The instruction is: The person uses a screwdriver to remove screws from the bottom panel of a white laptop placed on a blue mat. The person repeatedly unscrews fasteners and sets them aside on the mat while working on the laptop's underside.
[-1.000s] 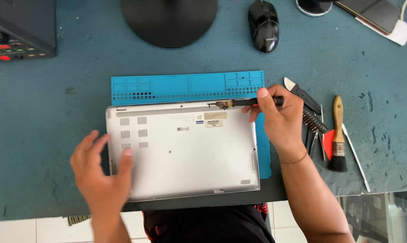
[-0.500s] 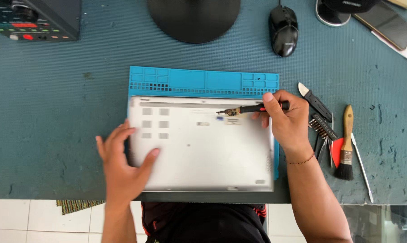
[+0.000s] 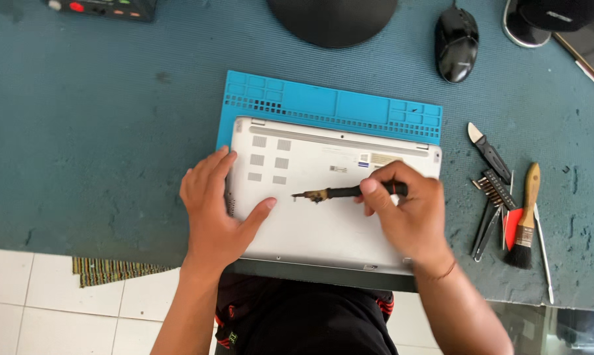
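two hands on laptop [image 3: 323, 197], left hand [image 3: 215, 207] flat, right hand [image 3: 409, 213] gripping screwdriver [image 3: 340, 193], brush [image 3: 525, 217] beside

Both forearms are bare, with no sleeves reaching the wrists. The left hand [image 3: 215, 207] wears nothing, no ring or watch showing. The right hand [image 3: 409, 213] has a thin reddish-brown band at its wrist (a cord or bracelet, too small to tell). Below, dark black clothing shows with small red and green markings.
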